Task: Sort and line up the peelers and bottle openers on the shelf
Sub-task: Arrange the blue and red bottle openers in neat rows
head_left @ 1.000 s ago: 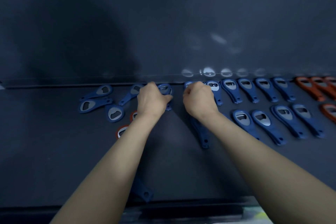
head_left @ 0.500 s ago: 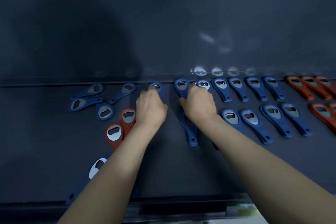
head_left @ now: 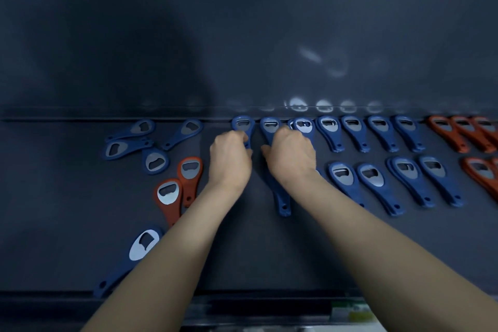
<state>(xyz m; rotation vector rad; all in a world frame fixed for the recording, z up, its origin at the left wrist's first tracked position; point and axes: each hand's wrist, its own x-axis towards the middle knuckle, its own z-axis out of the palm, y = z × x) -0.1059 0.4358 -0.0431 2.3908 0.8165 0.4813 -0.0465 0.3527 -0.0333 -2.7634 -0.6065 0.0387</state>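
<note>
Blue bottle openers stand in a back row along the shelf's rear wall. My left hand grips the handle of the leftmost opener in that row. Beside it, my right hand holds the second blue opener by its handle. Another blue opener lies under my right wrist, handle toward me. A second row of blue openers lies in front on the right. Red openers line up at the far right.
Loose blue openers lie scattered at the left, with two red ones in front of them. One blue opener lies near the shelf's front edge, partly under my left forearm.
Both hands have drawn slightly back toward me along the handles of the two back-row openers, which now stand straight against the rear wall. The camera has shifted a little to the left.
</note>
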